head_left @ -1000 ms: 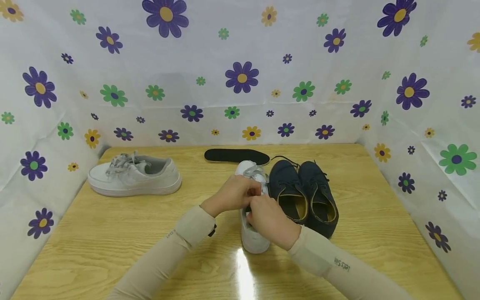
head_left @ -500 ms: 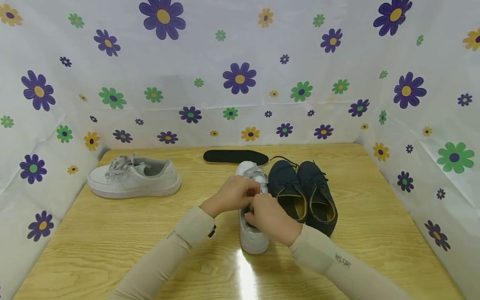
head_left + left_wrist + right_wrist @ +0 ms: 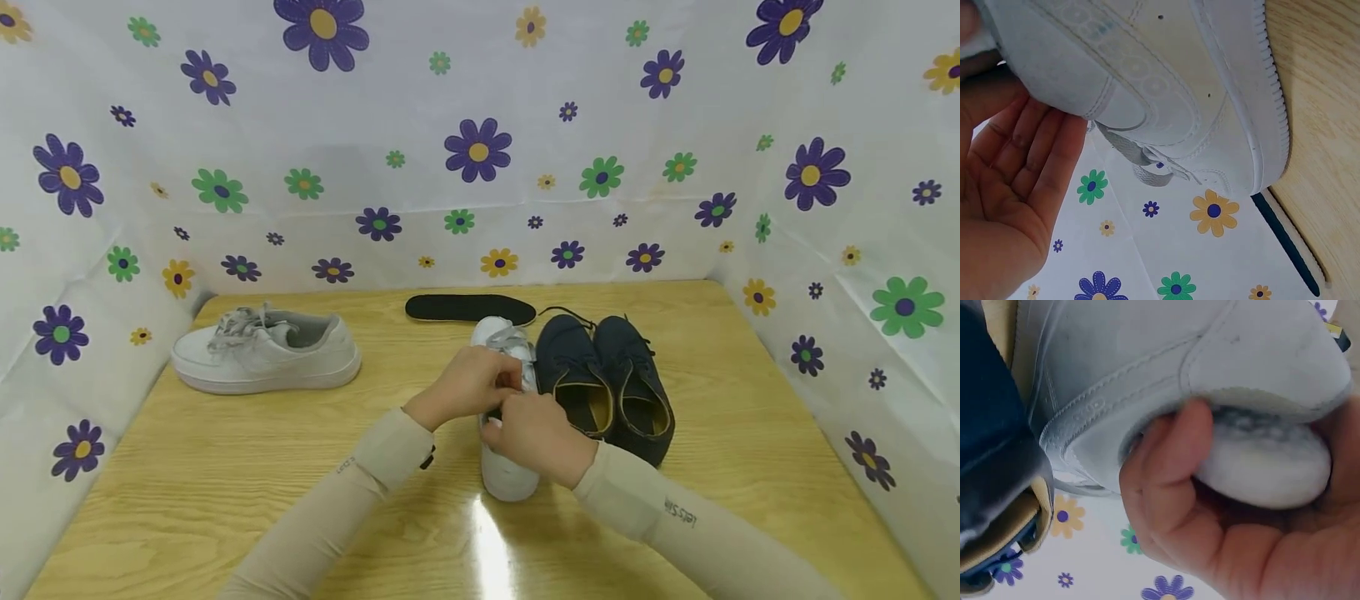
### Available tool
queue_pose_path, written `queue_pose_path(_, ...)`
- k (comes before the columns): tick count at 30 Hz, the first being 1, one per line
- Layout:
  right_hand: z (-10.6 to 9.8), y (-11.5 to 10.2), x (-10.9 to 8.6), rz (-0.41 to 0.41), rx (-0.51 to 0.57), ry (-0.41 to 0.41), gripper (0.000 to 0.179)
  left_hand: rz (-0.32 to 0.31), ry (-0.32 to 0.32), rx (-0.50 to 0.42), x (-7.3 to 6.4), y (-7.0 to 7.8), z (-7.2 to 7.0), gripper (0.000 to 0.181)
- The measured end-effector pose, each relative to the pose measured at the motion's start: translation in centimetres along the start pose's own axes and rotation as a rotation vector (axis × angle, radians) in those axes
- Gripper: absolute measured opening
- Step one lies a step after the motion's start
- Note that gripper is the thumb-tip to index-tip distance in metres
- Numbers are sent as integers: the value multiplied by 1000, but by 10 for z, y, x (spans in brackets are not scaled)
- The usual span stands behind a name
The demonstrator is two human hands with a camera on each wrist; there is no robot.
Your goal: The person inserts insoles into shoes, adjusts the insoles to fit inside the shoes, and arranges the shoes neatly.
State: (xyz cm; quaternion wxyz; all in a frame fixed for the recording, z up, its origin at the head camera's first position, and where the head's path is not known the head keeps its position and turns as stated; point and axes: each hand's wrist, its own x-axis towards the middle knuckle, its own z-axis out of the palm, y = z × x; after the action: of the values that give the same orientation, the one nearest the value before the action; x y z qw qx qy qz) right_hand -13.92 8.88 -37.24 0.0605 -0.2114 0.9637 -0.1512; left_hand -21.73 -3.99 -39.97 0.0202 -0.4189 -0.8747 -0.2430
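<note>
A white sneaker (image 3: 510, 479) stands on the wooden table in the middle of the head view, toe pointing away. My left hand (image 3: 472, 383) holds it at the tongue and upper opening; in the left wrist view the fingers curl at the collar, their exact grip partly hidden. From the heel side my right hand (image 3: 540, 433) reaches into the opening. Up close in the right wrist view, its curled fingers hold a rounded whitish end, apparently an insole heel (image 3: 1272, 465), against the palm. The rest of that piece is hidden in the shoe.
Another white sneaker (image 3: 277, 367) lies at the left, toe leftward. A black insole (image 3: 465, 307) rests at the back. Close on the right stand two navy shoes, the nearer (image 3: 562, 350) beside the sneaker and the other (image 3: 652, 417) alongside. Flower-printed cloth (image 3: 337, 167) surrounds the table.
My right hand shifts slightly at the shoe opening, and the dark gap near the heel is less visible. The left hand stays nearly still; the whole view tilts a little.
</note>
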Motion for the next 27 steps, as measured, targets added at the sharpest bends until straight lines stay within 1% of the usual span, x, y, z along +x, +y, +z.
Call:
queue_pose_path(1,2,0,2,2,-19,8,41,-5,2,3,0,0,-1,17)
queue_pose_path(2,4,-1,3,-1,-26,14,41,-9,6,7,0,0,-2,17)
queue_pose_path(5,5,-1,3,-53,-20,47,42,-22,16,18,1,1,-3,17)
queue_pose_path(7,5,-1,0,-98,-26,99,42,-26,18,29,2,2,-2,17)
queue_pose_path(9,5,0,-6,-124,-37,167,44,-22,21,38,2,3,0,16)
queue_pose_path(11,7,0,-10,-124,-39,229,42,-19,27,47,3,3,2,16)
queue_pose_path(13,10,1,-11,-115,4,267,37,-20,38,46,3,3,2,16)
queue_pose_path(15,13,2,-10,-104,80,270,33,-28,44,39,3,3,3,16)
queue_pose_path(18,19,8,-6,-55,251,258,28,-31,44,13,2,3,3,17)
queue_pose_path(21,23,14,-1,-4,345,273,24,-28,37,0,1,3,3,15)
queue_pose_path(24,25,19,1,-8,334,288,18,-31,40,12,0,3,3,15)
queue_pose_path(25,24,20,2,-17,326,278,16,-32,43,19,0,3,3,14)
queue_pose_path(27,20,22,1,-30,328,222,12,-31,48,28,1,3,3,14)
